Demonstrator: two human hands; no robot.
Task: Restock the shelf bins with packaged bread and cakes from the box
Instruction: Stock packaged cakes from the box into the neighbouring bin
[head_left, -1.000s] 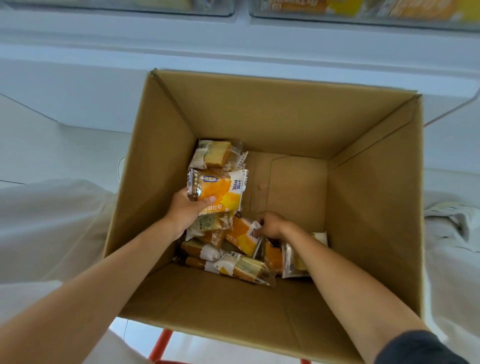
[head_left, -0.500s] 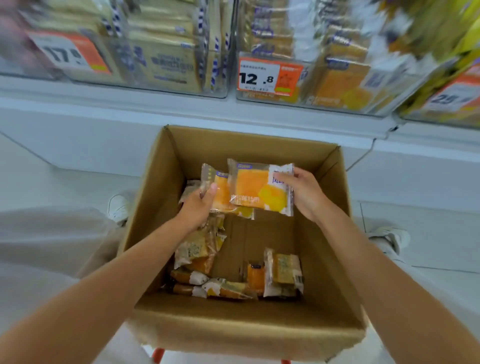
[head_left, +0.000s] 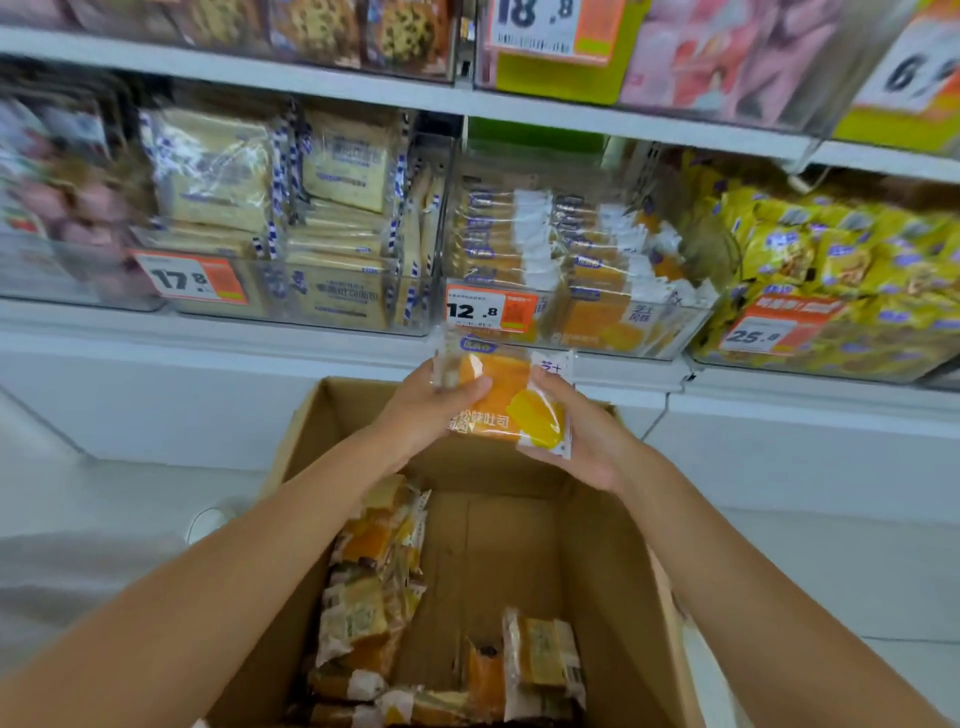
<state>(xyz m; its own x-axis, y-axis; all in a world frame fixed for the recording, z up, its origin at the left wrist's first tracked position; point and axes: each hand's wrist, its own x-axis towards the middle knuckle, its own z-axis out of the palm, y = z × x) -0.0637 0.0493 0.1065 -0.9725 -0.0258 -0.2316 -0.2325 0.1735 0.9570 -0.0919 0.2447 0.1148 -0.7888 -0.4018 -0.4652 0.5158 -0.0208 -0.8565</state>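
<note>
My left hand and my right hand together hold orange toast packets, stacked, above the far rim of the cardboard box. The left thumb lies across the top packet; the right hand cups the stack's right side and underside. Straight ahead, a clear bin tagged 12.8 holds rows of the same orange packets. Down in the box, several more bread and cake packets lie along the left wall and near side.
Left of the 12.8 bin is a clear bin tagged 17.8 with pale toast packs. To the right, a bin tagged 25.8 holds yellow packets. A white shelf ledge runs below the bins. Another shelf row sits above.
Both hands rose out of the box with orange packets and brought them together into one stack, lifted toward the 12.8 bin. The view tilted up to the shelves.
</note>
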